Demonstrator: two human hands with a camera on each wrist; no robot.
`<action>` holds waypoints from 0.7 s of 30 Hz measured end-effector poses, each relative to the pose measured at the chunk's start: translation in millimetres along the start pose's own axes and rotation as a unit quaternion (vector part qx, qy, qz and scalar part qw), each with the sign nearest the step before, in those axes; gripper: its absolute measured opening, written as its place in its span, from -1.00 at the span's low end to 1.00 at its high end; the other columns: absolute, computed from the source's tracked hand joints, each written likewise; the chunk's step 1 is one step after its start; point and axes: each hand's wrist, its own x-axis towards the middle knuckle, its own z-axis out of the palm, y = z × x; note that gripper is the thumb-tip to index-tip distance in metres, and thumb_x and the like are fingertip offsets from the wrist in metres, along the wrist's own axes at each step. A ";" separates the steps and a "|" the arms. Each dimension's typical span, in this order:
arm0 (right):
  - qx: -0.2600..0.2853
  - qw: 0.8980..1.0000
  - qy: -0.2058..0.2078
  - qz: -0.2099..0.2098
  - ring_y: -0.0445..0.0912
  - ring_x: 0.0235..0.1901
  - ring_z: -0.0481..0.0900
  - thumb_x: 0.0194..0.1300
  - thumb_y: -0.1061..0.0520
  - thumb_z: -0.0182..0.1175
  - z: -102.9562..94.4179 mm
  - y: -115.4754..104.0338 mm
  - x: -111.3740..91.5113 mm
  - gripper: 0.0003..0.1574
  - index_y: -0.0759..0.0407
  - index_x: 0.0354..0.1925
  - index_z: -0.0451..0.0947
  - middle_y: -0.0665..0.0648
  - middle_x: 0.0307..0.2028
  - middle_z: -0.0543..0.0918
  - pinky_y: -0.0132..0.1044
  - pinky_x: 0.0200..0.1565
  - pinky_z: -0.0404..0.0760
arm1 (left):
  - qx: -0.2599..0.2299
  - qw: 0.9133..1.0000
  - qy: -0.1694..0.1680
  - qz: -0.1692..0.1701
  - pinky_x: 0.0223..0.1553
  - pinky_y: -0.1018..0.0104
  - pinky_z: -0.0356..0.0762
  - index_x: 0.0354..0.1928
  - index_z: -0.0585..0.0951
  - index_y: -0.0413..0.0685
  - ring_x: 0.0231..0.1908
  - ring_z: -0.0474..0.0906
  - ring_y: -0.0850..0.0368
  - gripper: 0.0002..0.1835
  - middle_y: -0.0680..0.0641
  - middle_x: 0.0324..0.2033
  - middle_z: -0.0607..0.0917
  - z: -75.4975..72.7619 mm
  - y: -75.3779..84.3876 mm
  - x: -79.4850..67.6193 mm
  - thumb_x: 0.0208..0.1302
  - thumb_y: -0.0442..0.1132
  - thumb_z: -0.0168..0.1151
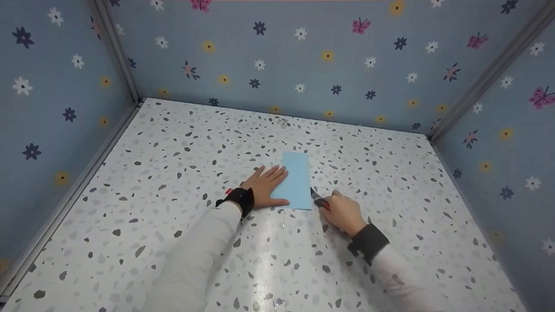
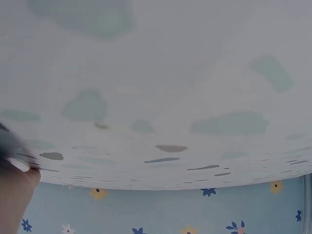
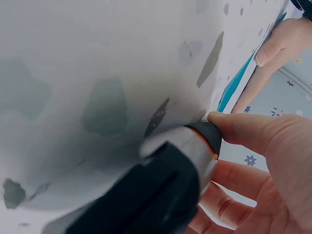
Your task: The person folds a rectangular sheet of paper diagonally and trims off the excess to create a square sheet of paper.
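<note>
A light blue sheet of paper [image 1: 297, 184] lies flat on the speckled table. My left hand [image 1: 265, 188] rests on its left part, fingers straight and spread, the thumb along the lower side. My right hand [image 1: 344, 212] grips a utility knife [image 1: 321, 200] whose tip points at the paper's right edge. In the right wrist view the knife's grey and black body with an orange line [image 3: 192, 146] looms close, the thumb pressed on it. The left wrist view catches only a bit of a hand [image 2: 17, 200] at its left border.
The white table [image 1: 173, 160] is patterned with grey chips. Blue panels with flowers and butterflies [image 1: 282, 56] enclose it at the back, left and right, joined by metal posts [image 1: 115, 47]. Dark bands [image 1: 372, 242] circle both wrists over white sleeves.
</note>
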 end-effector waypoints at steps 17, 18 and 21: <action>0.011 1.000 -0.001 0.009 -0.04 -0.55 0.48 0.31 0.02 0.37 -0.2 1.3 8.5 -0.70 0.21 -0.43 0.63 0.12 -0.42 0.53 -0.23 -0.52 0.41 | -0.003 1.000 -0.011 -0.009 0.68 -0.12 -0.26 0.67 -0.13 0.12 0.69 -0.20 0.05 0.09 0.04 0.68 -0.08 -4.9 4.1 -0.5 0.33 0.56 -0.07; 0.012 1.000 0.002 0.008 -0.04 -0.55 0.48 0.31 0.02 0.38 0.0 1.4 9.0 -0.69 0.19 -0.46 0.60 0.12 -0.43 0.52 -0.23 -0.53 0.41 | -0.002 1.000 -0.012 -0.010 0.68 -0.11 -0.26 0.67 -0.13 0.13 0.69 -0.20 0.05 0.09 0.05 0.68 -0.08 -5.5 4.5 -0.7 0.33 0.57 -0.08; 0.013 1.000 0.010 0.007 -0.04 -0.56 0.48 0.31 0.02 0.38 0.7 1.3 10.6 -0.65 0.16 -0.52 0.56 0.11 -0.45 0.51 -0.21 -0.53 0.43 | 0.002 1.000 -0.018 -0.013 0.68 -0.09 -0.27 0.67 -0.15 0.13 0.69 -0.21 0.07 0.09 0.06 0.68 -0.10 -7.3 5.4 -1.5 0.33 0.57 -0.10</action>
